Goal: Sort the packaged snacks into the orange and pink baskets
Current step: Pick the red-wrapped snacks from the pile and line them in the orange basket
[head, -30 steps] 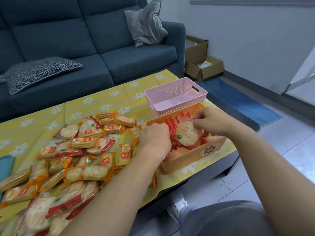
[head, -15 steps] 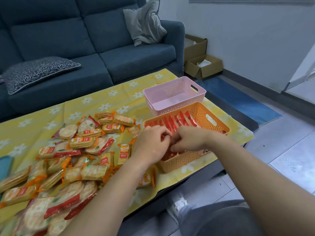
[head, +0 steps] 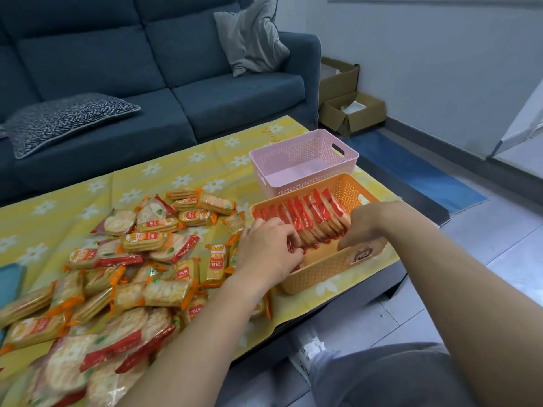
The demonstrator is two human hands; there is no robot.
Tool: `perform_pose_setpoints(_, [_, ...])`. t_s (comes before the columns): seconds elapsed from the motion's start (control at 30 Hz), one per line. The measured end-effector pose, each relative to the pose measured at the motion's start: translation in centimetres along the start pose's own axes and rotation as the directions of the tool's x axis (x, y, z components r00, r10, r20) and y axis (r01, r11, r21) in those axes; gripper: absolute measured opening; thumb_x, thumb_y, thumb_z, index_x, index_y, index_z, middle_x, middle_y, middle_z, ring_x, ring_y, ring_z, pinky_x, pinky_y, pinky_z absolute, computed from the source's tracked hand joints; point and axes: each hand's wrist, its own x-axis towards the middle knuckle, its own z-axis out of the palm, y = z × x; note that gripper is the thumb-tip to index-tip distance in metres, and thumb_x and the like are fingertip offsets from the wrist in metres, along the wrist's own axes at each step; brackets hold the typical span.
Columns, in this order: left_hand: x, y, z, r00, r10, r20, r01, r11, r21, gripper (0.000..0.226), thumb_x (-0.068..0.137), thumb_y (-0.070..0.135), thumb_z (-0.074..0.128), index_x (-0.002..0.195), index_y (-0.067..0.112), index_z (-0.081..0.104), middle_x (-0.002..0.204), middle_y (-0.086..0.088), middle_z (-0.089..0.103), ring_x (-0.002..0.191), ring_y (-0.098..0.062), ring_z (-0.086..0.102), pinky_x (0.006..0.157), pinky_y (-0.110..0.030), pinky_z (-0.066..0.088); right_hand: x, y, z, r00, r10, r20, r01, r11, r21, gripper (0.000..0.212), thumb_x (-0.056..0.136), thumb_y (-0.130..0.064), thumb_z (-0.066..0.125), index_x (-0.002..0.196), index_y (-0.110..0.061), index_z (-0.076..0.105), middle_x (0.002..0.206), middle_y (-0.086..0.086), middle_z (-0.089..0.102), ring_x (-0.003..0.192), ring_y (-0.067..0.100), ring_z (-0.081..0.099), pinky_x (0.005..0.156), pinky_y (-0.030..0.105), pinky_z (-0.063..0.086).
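Observation:
An orange basket (head: 323, 274) stands at the table's near right corner, with a row of upright red-wrapped round cracker packs (head: 317, 215) inside. The pink basket (head: 293, 183) sits just behind it and looks empty. My left hand (head: 270, 248) reaches over the orange basket's left rim, its fingers curled on the packs at the near end of the row. At the row's right side, my right hand (head: 364, 224) presses against the packs. A loose pile of orange-wrapped and red-wrapped snack packs (head: 132, 274) covers the table to the left.
A yellow flowered cloth (head: 176, 171) covers the low table. Behind it stands a blue sofa (head: 205, 98) with cushions. Cardboard boxes (head: 352, 113) and a blue mat (head: 417, 171) lie on the floor to the right. My knee (head: 396, 377) is at bottom right.
My right hand carried a round cracker pack down into the orange basket and let it go. Both hands met at the row, then my right hand moved to its right side.

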Motion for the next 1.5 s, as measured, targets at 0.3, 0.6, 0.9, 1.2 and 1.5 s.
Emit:
perform_pose_setpoints(0.3, [-0.3, -0.3, 0.4, 0.996, -0.033, -0.082, 0.023, 0.993, -0.119, 0.004, 0.086, 0.037, 0.065, 0.088, 0.033, 0.066, 0.097, 0.017, 0.063, 0.099, -0.015, 0.051, 0.087, -0.036, 0.045, -1.2, 1.0, -0.9, 0.982, -0.067, -0.177, 0.165, 0.758, 0.631, 0.044, 0.095, -0.038, 0.057, 0.108, 0.003, 0.066, 0.091, 0.029, 0.064, 0.073, 0.025, 0.058, 0.072, 0.048, 0.059])
perform_pose_setpoints(0.6, [-0.5, -0.6, 0.6, 0.989, -0.117, -0.088, 0.084, 0.946, -0.313, 0.033, 0.082, 0.036, 0.069, 0.109, 0.038, 0.051, 0.096, 0.017, 0.064, 0.096, -0.012, 0.057, 0.079, -0.041, 0.052, -2.3, -3.7, 0.2, 0.964, -0.167, -0.205, 0.251, 0.821, 0.513, 0.032, 0.096, -0.03, 0.054, 0.089, -0.001, 0.067, 0.074, 0.007, 0.064, 0.063, 0.02, 0.051, 0.061, 0.031, 0.042])
perform_pose_setpoints(0.9, [-0.3, -0.6, 0.8, 0.986, -0.121, -0.117, 0.068, 0.924, -0.377, 0.016, 0.094, 0.03, 0.056, 0.106, 0.039, 0.056, 0.099, 0.015, 0.066, 0.097, -0.015, 0.061, 0.083, -0.043, 0.054, -2.5, -2.4, -0.4, 0.968, -0.12, -0.222, 0.223, 0.816, 0.533, 0.021, 0.085, -0.011, 0.06, 0.086, 0.008, 0.067, 0.069, 0.012, 0.063, 0.064, 0.032, 0.071, 0.062, 0.042, 0.063])
perform_pose_setpoints(1.2, [-2.4, -2.4, -0.1, 0.981, -0.075, -0.177, 0.012, 0.944, -0.331, 0.02, 0.085, 0.013, 0.057, 0.091, 0.032, 0.055, 0.101, 0.013, 0.05, 0.1, -0.014, 0.048, 0.087, -0.031, 0.041, -2.3, -6.1, 1.1, 0.958, -0.263, -0.114, 0.287, 0.873, 0.395, 0.039, 0.099, -0.032, 0.054, 0.063, -0.016, 0.054, 0.062, 0.001, 0.058, 0.054, 0.017, 0.045, 0.057, 0.031, 0.04])
perform_pose_setpoints(1.5, [-3.0, -2.6, -1.2, 0.987, -0.084, -0.136, 0.018, 0.904, -0.427, 0.018, 0.088, 0.012, 0.056, 0.093, 0.029, 0.061, 0.096, 0.015, 0.054, 0.083, -0.005, 0.053, 0.076, -0.028, 0.046, -4.2, -8.2, -1.0, 0.953, -0.134, -0.271, 0.172, 0.977, 0.123, 0.02, 0.089, -0.013, 0.047, 0.069, -0.014, 0.053, 0.068, 0.0, 0.058, 0.064, 0.02, 0.056, 0.068, 0.036, 0.047])
